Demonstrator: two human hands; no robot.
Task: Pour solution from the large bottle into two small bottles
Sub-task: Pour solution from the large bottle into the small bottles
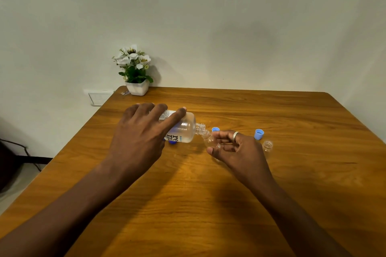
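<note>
The left hand (pixel 144 133) gripped the big bottle (pixel 183 129), tipped sideways with its mouth at the small bottle (pixel 210 140) pinched in the right hand (pixel 236 148), while another small bottle (pixel 267 145) stood just right of that hand.

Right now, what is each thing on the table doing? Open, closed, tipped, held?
Large bottle: uncapped, tipped sideways, held by left hand.
Small bottle: uncapped, tilted, held by right hand.
Second small bottle: uncapped, upright, untouched.
Two blue caps: off, on table.
Flower pot: upright.
</note>
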